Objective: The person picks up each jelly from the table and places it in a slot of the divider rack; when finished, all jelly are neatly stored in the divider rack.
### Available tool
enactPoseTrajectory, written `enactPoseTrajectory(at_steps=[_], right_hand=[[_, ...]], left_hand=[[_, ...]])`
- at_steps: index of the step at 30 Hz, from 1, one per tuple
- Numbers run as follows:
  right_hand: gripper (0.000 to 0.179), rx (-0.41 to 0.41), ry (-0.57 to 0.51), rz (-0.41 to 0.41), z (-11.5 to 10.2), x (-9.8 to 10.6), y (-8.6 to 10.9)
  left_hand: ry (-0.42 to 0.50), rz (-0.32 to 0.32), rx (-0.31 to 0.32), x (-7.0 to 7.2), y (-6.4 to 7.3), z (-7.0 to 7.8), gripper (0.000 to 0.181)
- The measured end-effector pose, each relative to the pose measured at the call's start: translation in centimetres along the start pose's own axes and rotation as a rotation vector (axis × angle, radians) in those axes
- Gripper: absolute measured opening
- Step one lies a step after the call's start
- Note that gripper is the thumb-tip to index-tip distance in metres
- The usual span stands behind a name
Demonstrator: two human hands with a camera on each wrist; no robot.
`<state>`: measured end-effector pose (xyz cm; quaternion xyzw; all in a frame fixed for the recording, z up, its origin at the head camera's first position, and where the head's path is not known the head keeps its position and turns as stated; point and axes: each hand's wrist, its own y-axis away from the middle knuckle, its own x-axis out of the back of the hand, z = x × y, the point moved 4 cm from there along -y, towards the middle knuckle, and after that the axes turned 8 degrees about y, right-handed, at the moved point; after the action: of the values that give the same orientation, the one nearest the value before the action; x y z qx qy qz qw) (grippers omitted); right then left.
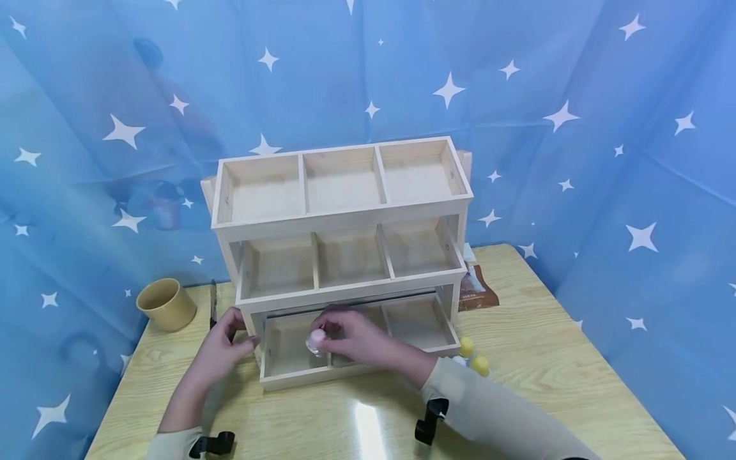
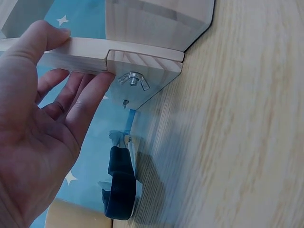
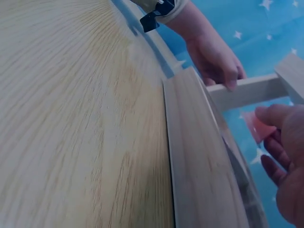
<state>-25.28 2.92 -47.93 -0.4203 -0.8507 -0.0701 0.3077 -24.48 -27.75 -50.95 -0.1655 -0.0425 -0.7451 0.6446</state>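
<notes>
Right hand: here it is, the right hand [image 1: 359, 335], thumb and fingers pinching a small pink-topped piece [image 1: 317, 340].
Pink-topped piece: see-through below, held at the bottom tier [image 1: 293, 381], by the divider between left and middle compartments; whether it touches the wood, I can't tell.
Left hand: the left hand [image 1: 218, 354] has a firm grip on the rack's left upright [image 2: 88, 49], thumb on one side, fingers on the other, wing nut [image 2: 134, 80] just beside.
Rack: three tiers of pale wood, three compartments each, the wooden rack [image 1: 345, 216] standing on the table [image 1: 575, 358].
Left flank: a tan cup [image 1: 167, 305], and a black-handled tool [image 2: 121, 190] near the upright.
Right flank: two yellow balls [image 1: 480, 365] and a brown packet [image 1: 480, 292] beside the rack.
</notes>
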Motion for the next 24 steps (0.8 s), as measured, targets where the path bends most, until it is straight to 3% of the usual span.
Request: enactPoseTrajectory(at_steps=[13,24], right_hand=[[0.032,0.010,0.022,-0.092,-0.9,-3.6,-3.0],[0.021,0.168,0.207,-0.150,-1.7,-6.1,-5.2]], left_hand=[[-0.049,0.016,-0.029,-0.1,0.0,0.4,0.032],[-0.055,0.029,-0.042,0.0,0.0,0.3,0.033]])
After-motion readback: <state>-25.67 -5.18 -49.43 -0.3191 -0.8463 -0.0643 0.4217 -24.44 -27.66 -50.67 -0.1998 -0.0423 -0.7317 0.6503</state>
